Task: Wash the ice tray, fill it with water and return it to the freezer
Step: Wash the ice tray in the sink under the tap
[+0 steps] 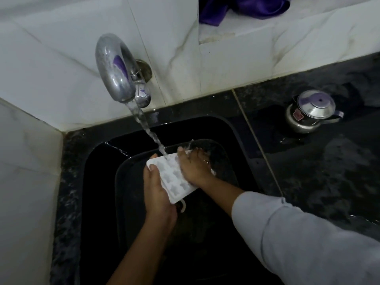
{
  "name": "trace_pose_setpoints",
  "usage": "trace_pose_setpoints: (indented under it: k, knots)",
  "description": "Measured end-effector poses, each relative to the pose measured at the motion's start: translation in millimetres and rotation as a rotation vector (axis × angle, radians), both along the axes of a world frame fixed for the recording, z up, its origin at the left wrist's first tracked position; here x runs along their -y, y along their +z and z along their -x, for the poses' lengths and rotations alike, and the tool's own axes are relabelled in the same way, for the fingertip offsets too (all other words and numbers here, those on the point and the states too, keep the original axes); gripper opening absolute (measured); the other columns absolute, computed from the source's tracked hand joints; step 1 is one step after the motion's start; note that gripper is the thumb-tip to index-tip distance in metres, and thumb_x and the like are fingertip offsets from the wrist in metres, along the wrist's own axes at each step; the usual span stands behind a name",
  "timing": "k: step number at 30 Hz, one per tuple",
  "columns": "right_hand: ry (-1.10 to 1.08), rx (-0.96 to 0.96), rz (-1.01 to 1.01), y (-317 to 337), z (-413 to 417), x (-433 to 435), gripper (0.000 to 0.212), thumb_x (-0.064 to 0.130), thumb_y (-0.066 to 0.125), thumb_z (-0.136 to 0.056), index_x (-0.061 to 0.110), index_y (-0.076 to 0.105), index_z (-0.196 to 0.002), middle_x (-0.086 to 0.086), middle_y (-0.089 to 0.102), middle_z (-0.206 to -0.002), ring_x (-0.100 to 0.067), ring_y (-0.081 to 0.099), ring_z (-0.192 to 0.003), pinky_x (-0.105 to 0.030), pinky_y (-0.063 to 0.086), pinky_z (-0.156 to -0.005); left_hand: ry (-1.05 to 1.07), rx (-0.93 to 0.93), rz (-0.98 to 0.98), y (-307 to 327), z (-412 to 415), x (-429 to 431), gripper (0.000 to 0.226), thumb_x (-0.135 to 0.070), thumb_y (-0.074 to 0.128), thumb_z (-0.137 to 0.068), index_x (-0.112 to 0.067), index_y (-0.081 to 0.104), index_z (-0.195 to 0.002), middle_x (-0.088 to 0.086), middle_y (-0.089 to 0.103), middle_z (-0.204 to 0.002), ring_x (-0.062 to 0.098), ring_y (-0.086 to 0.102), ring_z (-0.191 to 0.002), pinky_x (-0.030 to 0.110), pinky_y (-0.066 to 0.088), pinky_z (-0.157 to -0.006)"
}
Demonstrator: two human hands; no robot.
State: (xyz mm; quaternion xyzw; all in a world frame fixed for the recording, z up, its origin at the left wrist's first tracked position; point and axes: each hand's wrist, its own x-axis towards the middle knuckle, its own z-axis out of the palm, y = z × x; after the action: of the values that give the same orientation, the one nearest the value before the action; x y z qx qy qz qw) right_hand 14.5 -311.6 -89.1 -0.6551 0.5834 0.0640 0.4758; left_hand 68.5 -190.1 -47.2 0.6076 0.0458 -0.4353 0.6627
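Left hand: my left hand [157, 194] is closed around the near-left long edge of the white moulded plastic ice tray [174, 178], thumb on top by the far corner, fingers underneath.
Right hand: my right hand [192, 167] lies fairly flat over the tray's right side, fingers spread and pressing on the compartments; I read it as rubbing, not gripping.
Tray position: between both hands, tilted, compartments facing up, its far corner under the stream.
Handling: I judge it light, fairly stiff and slick when wet; best held by the rim along the long edges, since filled cells will spill if it twists.
Beyond the hands: the running chrome wall tap [120, 70] is up and to the left; the black basin [123, 171] sits below, inside the dark sink [98, 161].
Far right: a small steel lidded pot [311, 111] stands well apart on the wet counter.
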Motion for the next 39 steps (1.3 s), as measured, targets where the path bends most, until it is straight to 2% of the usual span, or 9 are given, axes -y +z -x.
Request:
trace_pose_setpoints:
  k: [3, 7, 10, 15, 18, 21, 27, 31, 39]
  knots:
    - [0.194, 0.12, 0.109, 12, -12, -39, 0.089, 0.069, 0.028, -0.102, 0.009, 0.008, -0.165, -0.014, -0.001, -0.172, -0.03, -0.001, -0.159, -0.045, 0.001, -0.126, 0.032, -0.024, 0.009, 1, -9, 0, 0.085, -0.075, 0.067, -0.079, -0.026, 0.057, -0.148, 0.015, 0.066, -0.142, 0.033, 0.066, -0.129, 0.054, 0.051, -0.109]
    - [0.201, 0.172, 0.112, 7, -11, -35, 0.099, 0.078, 0.024, -0.093, 0.01, 0.01, -0.165, -0.015, 0.007, -0.171, -0.033, 0.005, -0.159, -0.046, 0.007, -0.126, 0.072, 0.047, -0.022, 7, -8, 3, 0.053, -0.057, 0.049, -0.104, -0.024, 0.059, -0.145, 0.008, 0.069, -0.136, 0.026, 0.071, -0.117, 0.048, 0.056, -0.099]
    - [-0.01, 0.038, 0.062, 3, -9, 0, 0.096, 0.072, 0.028, -0.1, 0.0, 0.014, -0.162, -0.021, 0.012, -0.17, -0.035, 0.011, -0.157, -0.047, 0.01, -0.127, 0.043, -0.012, -0.023, 11, 2, -1, 0.072, -0.068, 0.059, -0.092, -0.022, 0.057, -0.147, 0.008, 0.07, -0.135, 0.027, 0.071, -0.119, 0.053, 0.055, -0.102]
    - [0.302, 0.224, 0.104, 40, -2, -60, 0.09, 0.064, 0.032, -0.104, 0.006, -0.003, -0.164, -0.013, -0.007, -0.173, -0.025, -0.008, -0.16, -0.04, -0.004, -0.129, 0.138, 0.064, -0.066, 5, -12, -2, 0.071, -0.071, 0.057, -0.084, -0.028, 0.064, -0.14, 0.01, 0.071, -0.135, 0.03, 0.071, -0.121, 0.05, 0.057, -0.099]
    - [0.226, 0.182, 0.156, 16, -2, -36, 0.094, 0.068, 0.033, -0.102, 0.004, 0.002, -0.164, -0.014, -0.001, -0.173, -0.024, -0.004, -0.16, -0.039, -0.003, -0.128, 0.094, 0.039, -0.051, 5, -14, -7, 0.099, -0.084, 0.065, -0.071, -0.022, 0.057, -0.147, 0.014, 0.064, -0.144, 0.027, 0.065, -0.127, 0.057, 0.049, -0.11]
    - [0.006, 0.079, 0.08, 8, -7, -15, 0.089, 0.065, 0.027, -0.104, 0.001, 0.007, -0.163, -0.019, 0.005, -0.172, -0.027, 0.002, -0.16, -0.04, 0.0, -0.128, 0.067, 0.033, -0.03, 12, -8, -10, 0.087, -0.076, 0.068, -0.077, -0.025, 0.058, -0.147, 0.012, 0.068, -0.14, 0.03, 0.068, -0.126, 0.057, 0.05, -0.109]
    - [0.21, 0.266, 0.165, 28, -11, -64, 0.088, 0.061, 0.035, -0.104, 0.004, 0.004, -0.164, -0.017, 0.002, -0.172, -0.028, -0.002, -0.159, -0.044, 0.0, -0.128, 0.103, 0.11, -0.022, 11, -13, -9, 0.059, -0.065, 0.055, -0.094, -0.029, 0.064, -0.139, 0.01, 0.071, -0.134, 0.032, 0.069, -0.123, 0.058, 0.051, -0.109]
    - [-0.026, 0.016, 0.077, -2, -15, -1, 0.09, 0.064, 0.023, -0.104, -0.004, 0.008, -0.162, -0.023, 0.008, -0.17, -0.034, 0.005, -0.158, -0.048, 0.004, -0.128, 0.05, 0.128, 0.02, 12, 0, -14, 0.049, -0.06, 0.054, -0.1, -0.028, 0.068, -0.134, 0.008, 0.076, -0.125, 0.028, 0.074, -0.115, 0.049, 0.057, -0.098]
    - [0.23, 0.123, 0.23, 2, -20, -28, 0.086, 0.063, 0.028, -0.105, 0.006, 0.005, -0.164, -0.015, -0.003, -0.173, -0.027, -0.006, -0.159, -0.045, -0.005, -0.126, 0.156, 0.045, 0.057, 12, -19, -12, 0.045, -0.051, 0.049, -0.105, -0.029, 0.062, -0.142, 0.012, 0.07, -0.136, 0.032, 0.07, -0.122, 0.052, 0.054, -0.102]
